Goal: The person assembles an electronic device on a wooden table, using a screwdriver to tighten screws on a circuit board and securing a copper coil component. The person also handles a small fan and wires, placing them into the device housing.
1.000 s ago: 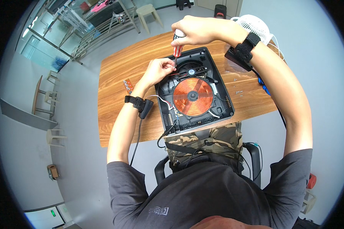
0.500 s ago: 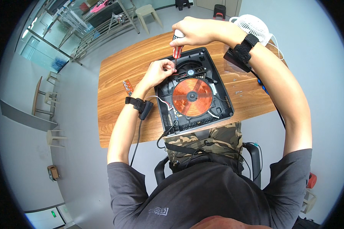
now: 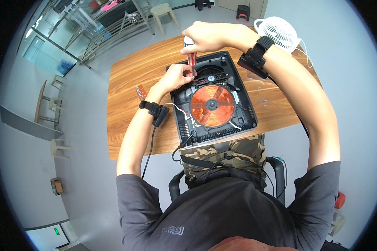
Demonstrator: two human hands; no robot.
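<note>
In front of me on the table lies an opened induction cooker (image 3: 249, 109), its black shell holding a flat round copper coil (image 3: 222, 98). My right hand (image 3: 206, 38) is closed around the handle of a screwdriver (image 3: 192, 59) with red, white and black colouring. It stands nearly upright, tip down, at the cooker's far left corner. Close to that tip, the fingers of my left hand (image 3: 176, 78) are pinched together; what they hold is too small to make out. Beside them sits a dark cooling fan (image 3: 211, 78) with a pale hub.
Small screws (image 3: 262, 101) lie on the wooden table (image 3: 134, 69) right of the cooker. Left of it rests an orange circuit board (image 3: 141, 93), near my left forearm. A white desk fan (image 3: 277, 33) stands at the far right. Cables hang from both wristbands.
My right hand and the screwdriver handle have shifted slightly left, tilting the tool a little. My left hand stays pinched near the tip.
</note>
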